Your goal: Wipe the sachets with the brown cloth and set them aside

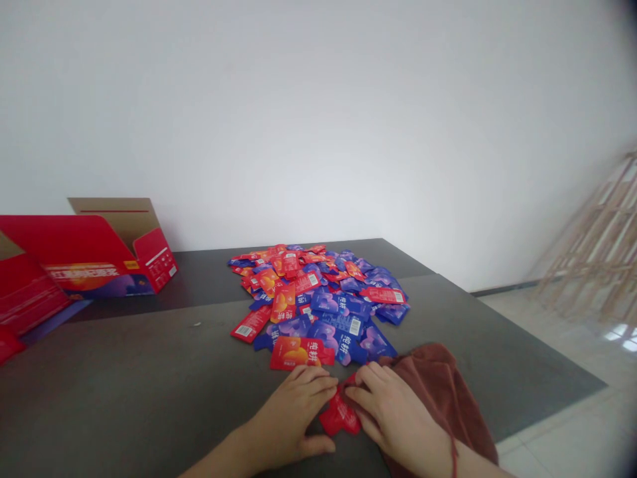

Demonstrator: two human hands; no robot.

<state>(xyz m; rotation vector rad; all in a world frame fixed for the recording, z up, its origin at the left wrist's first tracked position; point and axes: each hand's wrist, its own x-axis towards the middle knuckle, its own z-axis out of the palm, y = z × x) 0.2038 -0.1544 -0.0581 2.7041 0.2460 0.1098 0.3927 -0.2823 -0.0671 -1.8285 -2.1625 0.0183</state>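
Note:
A small red packet lies at the table's near edge between my two hands. My right hand has its fingers curled over the packet's upper right side and grips it. On the other side, my left hand rests with fingers stretched and thumb apart, its fingertips beside the packet; whether they touch it I cannot tell. Just beyond the hands spreads a heap of red and blue-purple packets. One red packet with orange fruit print lies at its near edge. A brown cloth is bunched beside and partly behind my right hand.
An opened red carton stands at the back left of the dark table, with another red box at the left edge. A white wall rises behind the table. Wooden slats lean at the far right.

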